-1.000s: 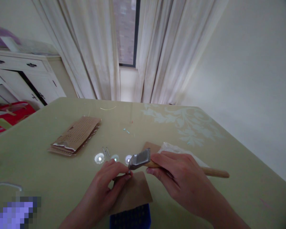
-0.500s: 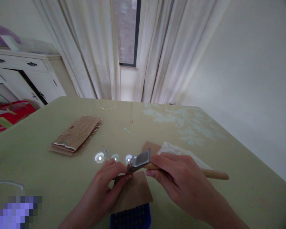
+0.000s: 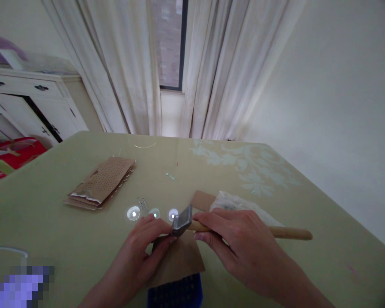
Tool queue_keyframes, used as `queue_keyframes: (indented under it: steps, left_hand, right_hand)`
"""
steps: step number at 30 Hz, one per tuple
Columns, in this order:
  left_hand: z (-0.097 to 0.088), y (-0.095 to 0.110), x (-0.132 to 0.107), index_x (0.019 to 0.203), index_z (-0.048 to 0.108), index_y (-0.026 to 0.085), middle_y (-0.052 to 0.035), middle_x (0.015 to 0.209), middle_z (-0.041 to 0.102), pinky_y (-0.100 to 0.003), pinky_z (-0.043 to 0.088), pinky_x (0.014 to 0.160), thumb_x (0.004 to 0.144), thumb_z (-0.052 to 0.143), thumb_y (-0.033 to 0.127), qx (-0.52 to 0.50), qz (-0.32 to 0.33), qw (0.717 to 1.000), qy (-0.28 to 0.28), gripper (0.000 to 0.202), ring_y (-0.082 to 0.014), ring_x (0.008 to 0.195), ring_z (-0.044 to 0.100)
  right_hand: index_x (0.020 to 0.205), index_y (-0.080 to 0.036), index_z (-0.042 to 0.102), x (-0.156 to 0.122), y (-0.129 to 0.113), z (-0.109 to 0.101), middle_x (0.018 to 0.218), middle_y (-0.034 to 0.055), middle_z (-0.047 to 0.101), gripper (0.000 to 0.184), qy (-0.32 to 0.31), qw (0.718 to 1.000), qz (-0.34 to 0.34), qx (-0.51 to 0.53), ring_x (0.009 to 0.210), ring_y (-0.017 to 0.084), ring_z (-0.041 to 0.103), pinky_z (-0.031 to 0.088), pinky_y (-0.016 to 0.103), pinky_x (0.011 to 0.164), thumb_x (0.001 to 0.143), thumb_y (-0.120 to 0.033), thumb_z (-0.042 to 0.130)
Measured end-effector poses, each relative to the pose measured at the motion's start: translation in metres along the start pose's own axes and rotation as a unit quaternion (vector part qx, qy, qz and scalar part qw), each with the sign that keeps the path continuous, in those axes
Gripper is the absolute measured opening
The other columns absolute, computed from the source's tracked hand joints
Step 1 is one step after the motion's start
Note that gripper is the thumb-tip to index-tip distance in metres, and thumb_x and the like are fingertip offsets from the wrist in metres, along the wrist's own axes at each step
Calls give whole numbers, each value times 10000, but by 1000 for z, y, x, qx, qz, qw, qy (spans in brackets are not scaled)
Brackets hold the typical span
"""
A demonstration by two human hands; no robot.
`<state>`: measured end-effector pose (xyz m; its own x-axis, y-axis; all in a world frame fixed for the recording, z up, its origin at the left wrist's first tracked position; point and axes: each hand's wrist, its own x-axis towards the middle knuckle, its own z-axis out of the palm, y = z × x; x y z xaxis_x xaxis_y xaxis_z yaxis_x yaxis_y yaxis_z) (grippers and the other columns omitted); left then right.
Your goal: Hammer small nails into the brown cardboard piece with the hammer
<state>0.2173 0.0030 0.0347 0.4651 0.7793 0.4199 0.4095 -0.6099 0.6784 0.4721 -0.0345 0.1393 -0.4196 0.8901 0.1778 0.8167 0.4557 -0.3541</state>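
My right hand (image 3: 234,244) grips a hammer by its wooden handle (image 3: 291,233), close behind the grey metal head (image 3: 182,220). The head rests low over the top edge of a brown cardboard piece (image 3: 182,261). My left hand (image 3: 141,252) is pinched at that same edge, fingertips right under the hammer head; what they pinch is too small to make out. The cardboard lies partly on a blue block (image 3: 176,293) at the near edge of the green table (image 3: 67,239).
A stack of perforated brown cardboard sheets (image 3: 100,183) lies to the left. Loose metal staples (image 3: 142,203) and a clear plastic bag (image 3: 240,205) on another cardboard piece sit behind my hands. A white cabinet (image 3: 28,102) stands at the left, curtains behind the table.
The hammer head has turned and dropped lower, toward my left fingertips at the cardboard's edge. My left hand has kept its place.
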Motion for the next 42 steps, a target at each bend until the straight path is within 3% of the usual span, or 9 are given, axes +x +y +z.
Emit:
queue_keyframes:
  steps: [4, 10, 15, 21, 26, 29, 32, 38, 42]
  left_hand:
    - [0, 0, -1, 1003, 796, 271, -20, 946, 826, -324, 559, 823, 1073, 651, 280, 9, -16, 1000, -2, 161, -222, 869, 719]
    - [0, 0, -2, 1045, 781, 293, 6, 984, 839, -347, 568, 917, 1071, 640, 248, -3, -16, 1000, -16, 150, -212, 887, 756]
    - [0, 1, -1, 1033, 799, 286, -13, 982, 833, -335, 576, 871, 1058, 671, 251, -8, -18, 1000, -8, 136, -214, 887, 750]
    - [-2, -1, 0, 1070, 806, 303, -19, 1064, 815, -301, 586, 901, 1047, 684, 220, -39, -27, 999, -25, 150, -206, 1000, 740]
    - [-3, 2, -1, 1040, 809, 288, -57, 1132, 813, -355, 602, 942, 1030, 713, 292, -25, -59, 997, -42, 96, -253, 1067, 742]
    - [-2, 3, -3, 1149, 798, 299, -60, 1161, 813, -393, 605, 970, 948, 803, 297, -9, -65, 997, -49, 201, -281, 1085, 743]
    - [0, 0, -6, 1148, 791, 302, -37, 1122, 815, -371, 608, 951, 926, 823, 287, -4, -78, 995, -66, 225, -266, 1049, 751]
    - [3, -4, -9, 1213, 771, 306, -35, 1219, 812, -378, 599, 1015, 913, 833, 326, -21, -103, 992, -63, 308, -274, 1138, 754]
    - [0, -1, -7, 1181, 778, 305, -13, 1153, 827, -343, 614, 957, 928, 802, 290, -39, -113, 989, -84, 255, -253, 1065, 774]
  right_hand:
    - [1028, -243, 733, -1, -1, -4, 871, -8, 770, 131, 40, 998, -3, 49, 749, 192, 690, 396, 325, 688, 1106, -304, 647]
    - [1074, -249, 753, 2, -4, -4, 888, -4, 779, 62, -23, 999, 20, 12, 780, 212, 711, 385, 333, 703, 1070, -240, 692]
    - [994, -233, 723, 2, -2, -4, 863, -8, 760, 130, 32, 998, 6, 50, 744, 190, 683, 391, 333, 686, 1098, -280, 660]
    - [1040, -243, 746, 3, -1, -2, 884, 0, 779, 59, -40, 999, 12, -3, 764, 217, 714, 371, 345, 680, 1062, -256, 693]
    - [985, -255, 717, 3, -1, -3, 871, -9, 778, 130, 9, 999, 14, 39, 773, 214, 720, 423, 347, 694, 1091, -296, 652]
    - [975, -258, 733, 6, -2, -1, 860, -8, 785, 109, -37, 999, 26, 6, 756, 222, 729, 403, 353, 672, 1065, -278, 675]
    - [1009, -256, 762, 7, -1, 0, 879, 1, 801, 80, -76, 997, 26, -20, 767, 222, 742, 379, 352, 663, 1049, -254, 693]
    - [1036, -241, 747, 7, 2, 2, 875, -7, 786, 71, -31, 999, 28, 16, 768, 200, 717, 390, 334, 691, 1066, -263, 686]
    - [959, -244, 758, 10, 2, 4, 855, 2, 794, 96, -107, 993, 39, -26, 776, 231, 744, 359, 346, 667, 1040, -274, 717]
